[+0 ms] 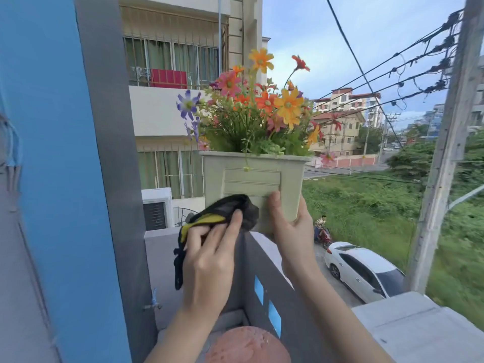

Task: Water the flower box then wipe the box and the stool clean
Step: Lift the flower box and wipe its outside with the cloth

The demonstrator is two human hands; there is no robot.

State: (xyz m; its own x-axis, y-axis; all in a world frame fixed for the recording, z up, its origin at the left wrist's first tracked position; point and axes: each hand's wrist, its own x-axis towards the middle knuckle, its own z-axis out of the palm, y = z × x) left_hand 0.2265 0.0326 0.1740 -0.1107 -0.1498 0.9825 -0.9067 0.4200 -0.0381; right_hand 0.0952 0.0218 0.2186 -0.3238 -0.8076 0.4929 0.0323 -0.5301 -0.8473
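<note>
A pale green flower box (251, 176) full of orange, pink and purple flowers (264, 106) is held up in the air above the balcony wall. My right hand (290, 226) grips its lower right corner from beneath, thumb on the front face. My left hand (212, 255) holds a bunched black and yellow cloth (227, 210) pressed against the lower left of the box front. A round reddish stool top (247, 345) with wet spots shows at the bottom edge, below my arms.
A grey balcony wall (264, 268) with blue inlays runs beneath the box. A blue and grey pillar (78, 179) stands close on the left. Beyond the wall drop a street with a white car (364, 271), a utility pole (442, 163) and cables.
</note>
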